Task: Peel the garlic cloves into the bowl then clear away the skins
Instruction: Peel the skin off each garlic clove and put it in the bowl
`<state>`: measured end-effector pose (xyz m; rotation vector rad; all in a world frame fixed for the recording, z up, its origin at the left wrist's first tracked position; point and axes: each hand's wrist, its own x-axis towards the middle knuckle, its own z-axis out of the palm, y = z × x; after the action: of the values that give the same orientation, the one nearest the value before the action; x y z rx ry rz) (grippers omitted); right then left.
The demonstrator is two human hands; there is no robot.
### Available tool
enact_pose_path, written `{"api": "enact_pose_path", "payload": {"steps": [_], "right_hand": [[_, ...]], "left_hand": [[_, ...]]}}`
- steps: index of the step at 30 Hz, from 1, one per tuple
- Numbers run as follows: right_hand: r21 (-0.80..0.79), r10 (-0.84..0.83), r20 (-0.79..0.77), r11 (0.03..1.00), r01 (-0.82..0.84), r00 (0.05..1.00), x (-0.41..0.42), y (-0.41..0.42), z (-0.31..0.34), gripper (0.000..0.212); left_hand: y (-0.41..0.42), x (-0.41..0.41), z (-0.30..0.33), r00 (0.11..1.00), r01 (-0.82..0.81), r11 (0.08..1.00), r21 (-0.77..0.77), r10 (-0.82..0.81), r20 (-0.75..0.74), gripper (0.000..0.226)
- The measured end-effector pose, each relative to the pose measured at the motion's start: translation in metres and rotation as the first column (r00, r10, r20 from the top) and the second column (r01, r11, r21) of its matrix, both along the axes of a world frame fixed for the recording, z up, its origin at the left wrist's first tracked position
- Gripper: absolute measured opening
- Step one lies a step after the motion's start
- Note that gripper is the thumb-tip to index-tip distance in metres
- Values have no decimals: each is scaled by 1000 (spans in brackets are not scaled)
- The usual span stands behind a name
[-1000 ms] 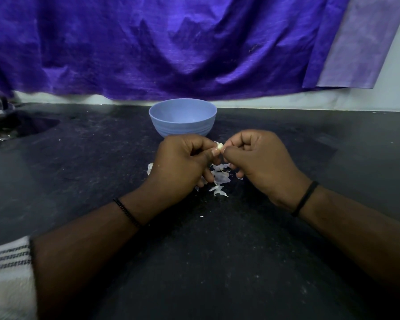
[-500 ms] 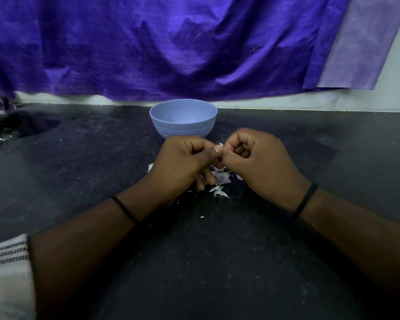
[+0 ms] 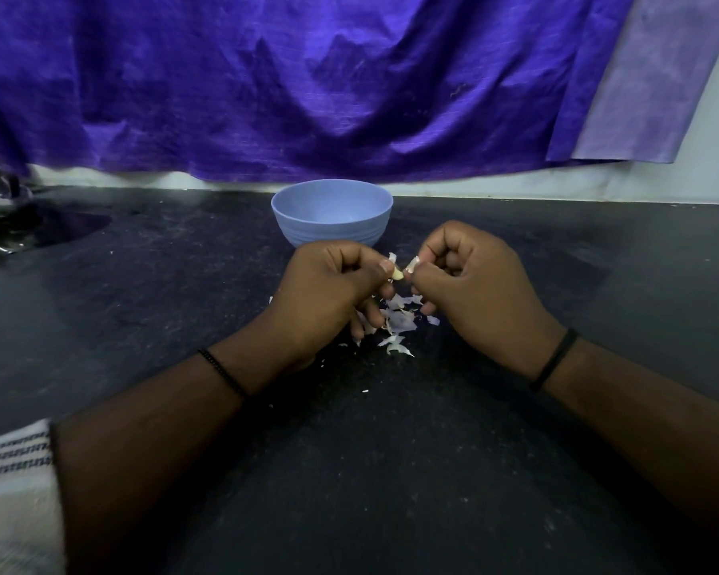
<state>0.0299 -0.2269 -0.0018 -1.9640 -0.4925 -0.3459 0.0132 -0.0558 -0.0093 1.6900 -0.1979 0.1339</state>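
Heads up: your left hand is pinching the garlic clove by just its tip, and it's slick once bare, so a hard tug from your right hand, which pinches a flake of skin, could pop it out onto the counter instead of the blue bowl just beyond your knuckles. The peeled skins piled under your hands are light and could scatter if you brush them. Compared with half a second back, your hands have pulled slightly apart, so the clove shows more and that skin flake has lifted free.
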Motion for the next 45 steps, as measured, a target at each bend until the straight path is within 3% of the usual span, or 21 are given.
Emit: {"api": "enact_pose_path", "payload": {"steps": [4, 11, 18, 26, 33, 39, 45], "right_hand": [[27, -43, -11, 999, 44, 999, 6, -2, -2, 11], [-231, -21, 48, 972, 32, 999, 6, -6, -8, 16], [-115, -30, 45, 993, 35, 999, 5, -5, -6, 3], [1, 30, -24, 1000, -30, 999, 2, -3, -6, 6], [-29, 41, 9, 999, -41, 999, 2, -3, -7, 2], [-114, -7, 79, 993, 16, 997, 4, -4, -9, 4], [-136, -11, 101, 990, 25, 995, 4, -2, -10, 2]], "left_hand": [[1, 1, 0, 1000, -20, 999, -35, 19, -13, 15], [0, 0, 2, 1000, -30, 998, -63, 30, 4, 14], [0, 0, 2, 999, -29, 998, -60, 30, 17, 13], [0, 0, 1, 999, -31, 998, -62, 32, 21, 12], [-1, -3, 1, 997, -53, 998, 42, 51, 66, 9], [0, -4, -3, 983, -111, 957, 268, 67, 168, 10], [-1, -5, -2, 972, -170, 943, 287, 113, 206, 9]]}}
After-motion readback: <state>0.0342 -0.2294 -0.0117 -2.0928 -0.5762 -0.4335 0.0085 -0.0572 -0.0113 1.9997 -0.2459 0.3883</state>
